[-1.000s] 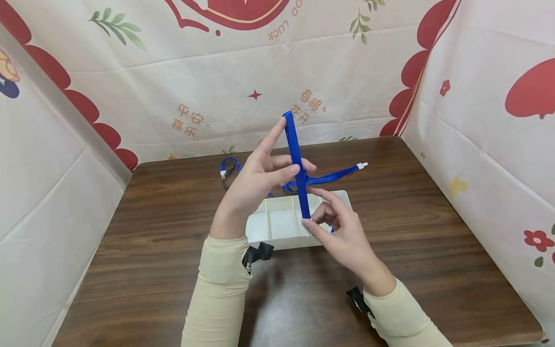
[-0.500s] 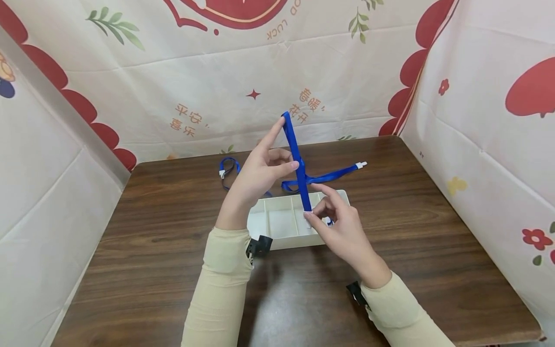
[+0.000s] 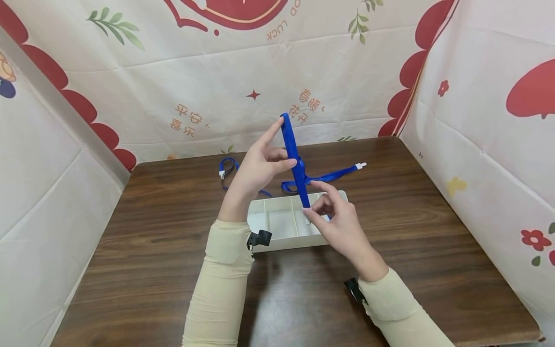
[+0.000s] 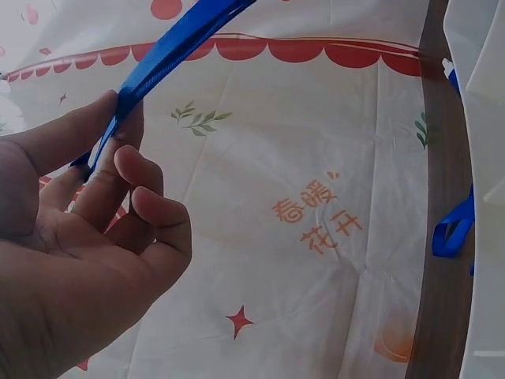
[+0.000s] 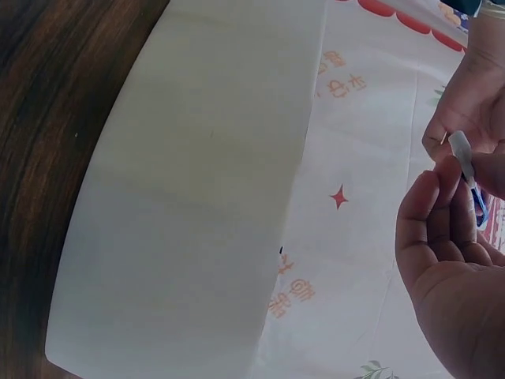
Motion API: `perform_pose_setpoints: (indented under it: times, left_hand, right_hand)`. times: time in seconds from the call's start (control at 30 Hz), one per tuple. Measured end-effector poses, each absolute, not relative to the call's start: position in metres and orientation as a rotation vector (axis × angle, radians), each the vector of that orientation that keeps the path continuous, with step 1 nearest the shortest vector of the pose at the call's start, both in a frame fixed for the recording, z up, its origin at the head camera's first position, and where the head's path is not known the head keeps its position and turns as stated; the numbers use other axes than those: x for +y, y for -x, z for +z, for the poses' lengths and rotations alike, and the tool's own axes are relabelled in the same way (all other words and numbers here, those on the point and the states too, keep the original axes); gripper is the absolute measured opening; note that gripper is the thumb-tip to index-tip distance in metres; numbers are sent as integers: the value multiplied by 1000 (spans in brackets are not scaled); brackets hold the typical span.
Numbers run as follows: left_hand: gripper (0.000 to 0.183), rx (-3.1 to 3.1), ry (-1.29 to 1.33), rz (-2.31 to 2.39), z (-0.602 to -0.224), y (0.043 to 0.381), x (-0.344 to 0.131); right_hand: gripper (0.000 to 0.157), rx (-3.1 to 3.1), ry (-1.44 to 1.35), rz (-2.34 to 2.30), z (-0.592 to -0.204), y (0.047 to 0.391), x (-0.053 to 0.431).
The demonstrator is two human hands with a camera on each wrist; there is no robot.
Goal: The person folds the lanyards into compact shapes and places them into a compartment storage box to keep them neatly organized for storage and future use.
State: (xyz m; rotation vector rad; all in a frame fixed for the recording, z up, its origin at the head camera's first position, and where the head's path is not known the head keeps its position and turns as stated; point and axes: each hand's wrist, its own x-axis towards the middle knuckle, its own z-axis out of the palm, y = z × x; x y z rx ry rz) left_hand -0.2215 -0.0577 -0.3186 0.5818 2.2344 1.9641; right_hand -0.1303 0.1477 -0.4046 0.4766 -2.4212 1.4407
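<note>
Folded lengthwise above the tray is a blue lanyard (image 3: pixel 289 137), held between both hands. My left hand (image 3: pixel 256 173) pinches its middle with the thumb and has the index finger stretched up to the top fold. In the left wrist view, the blue strap (image 4: pixel 177 47) runs up from the thumb and fingers. My right hand (image 3: pixel 342 229) pinches the lower end, where a white clip (image 5: pixel 460 150) sticks out between thumb and fingers. Below the hands stands a white divided tray (image 3: pixel 282 243); a bit of blue shows in it beside the right hand, which hides the rest.
Behind the tray lies another blue lanyard (image 3: pixel 334 176) with a white end piece, its loop overlapping the held strap in the head view. A further lanyard (image 3: pixel 228 160) curls at the back left. Printed cloth (image 3: pixel 256 62) walls the back and sides of the wooden table (image 3: pixel 143 241).
My right hand has risen slightly with the lower end, and the left hand's top fold has shifted a little left and down. A left finger that reached past the strap has drawn back.
</note>
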Motion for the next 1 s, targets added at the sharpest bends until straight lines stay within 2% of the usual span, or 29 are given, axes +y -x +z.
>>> perform_pose_setpoints:
  times: [0.4, 0.77, 1.0]
  left_hand:
    - [93, 2412, -503, 1711, -309, 227, -55]
    - [93, 2341, -494, 1779, -314, 233, -54]
    - [92, 2016, -587, 1941, -309, 226, -63]
  right_hand:
    - [60, -2458, -445, 1518, -402, 136, 146]
    - [61, -2476, -442, 1531, -399, 137, 144]
    - [59, -2521, -463, 1482, -392, 146, 152]
